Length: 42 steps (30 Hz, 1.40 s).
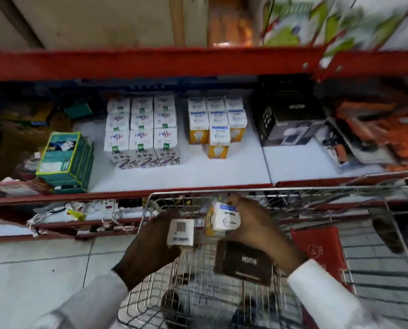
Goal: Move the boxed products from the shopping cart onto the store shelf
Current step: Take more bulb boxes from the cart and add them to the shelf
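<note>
While the left hand (150, 243) grips a white box (180, 231) and the right hand (257, 224) grips a bulb box (225, 217) above the cart (340, 193), lift both clear of the rim, then seat them beside the matching stack (217, 124) on the shelf (186, 176).

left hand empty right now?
No, the left hand holds a small white box over the cart, its fingers wrapped around it.

One head-worn view — looking forward and down, close over the cart (340, 193), facing the shelf (186, 172).
</note>
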Each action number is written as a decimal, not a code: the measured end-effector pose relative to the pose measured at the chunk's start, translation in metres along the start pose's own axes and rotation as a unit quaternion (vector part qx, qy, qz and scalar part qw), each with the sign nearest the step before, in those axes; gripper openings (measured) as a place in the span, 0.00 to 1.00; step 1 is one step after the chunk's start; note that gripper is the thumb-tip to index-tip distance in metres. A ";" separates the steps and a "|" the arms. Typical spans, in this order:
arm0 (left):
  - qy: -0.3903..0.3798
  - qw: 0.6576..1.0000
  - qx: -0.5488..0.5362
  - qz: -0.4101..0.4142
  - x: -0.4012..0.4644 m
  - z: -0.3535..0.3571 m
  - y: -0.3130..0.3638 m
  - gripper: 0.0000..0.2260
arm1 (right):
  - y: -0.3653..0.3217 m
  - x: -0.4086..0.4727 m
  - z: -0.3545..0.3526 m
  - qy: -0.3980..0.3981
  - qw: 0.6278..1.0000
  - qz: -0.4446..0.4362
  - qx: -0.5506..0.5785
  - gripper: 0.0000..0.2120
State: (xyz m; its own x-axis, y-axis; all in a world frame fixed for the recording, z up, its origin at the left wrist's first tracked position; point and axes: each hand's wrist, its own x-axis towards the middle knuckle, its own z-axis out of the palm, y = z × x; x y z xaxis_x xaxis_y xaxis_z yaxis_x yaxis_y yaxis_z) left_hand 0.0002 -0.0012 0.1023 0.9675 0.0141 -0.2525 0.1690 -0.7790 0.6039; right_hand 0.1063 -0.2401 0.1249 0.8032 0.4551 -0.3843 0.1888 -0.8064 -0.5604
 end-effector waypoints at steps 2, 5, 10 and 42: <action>0.034 0.999 -0.009 0.017 0.014 -0.023 0.026 0.28 | -0.006 0.001 -0.043 0.039 0.999 -0.014 -0.007 0.30; 0.083 0.996 -0.024 0.021 0.045 -0.049 0.061 0.28 | -0.012 0.011 -0.095 0.092 0.996 -0.017 -0.008 0.32; 0.168 0.985 -0.020 0.029 0.108 -0.069 0.089 0.23 | -0.009 0.048 -0.133 0.140 0.989 -0.001 -0.052 0.34; 0.168 0.984 -0.014 -0.062 0.204 -0.031 0.066 0.34 | 0.039 0.156 -0.102 0.173 0.976 -0.087 -0.096 0.34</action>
State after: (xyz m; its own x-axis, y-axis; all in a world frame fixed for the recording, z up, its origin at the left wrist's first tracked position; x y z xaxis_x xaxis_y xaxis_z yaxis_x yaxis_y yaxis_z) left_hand 0.2148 -0.0305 0.1142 0.9461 0.3177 -0.0636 0.2896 -0.7411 0.6057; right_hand 0.2968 -0.2387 0.1178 0.8858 0.4640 -0.0067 0.4154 -0.7992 -0.4345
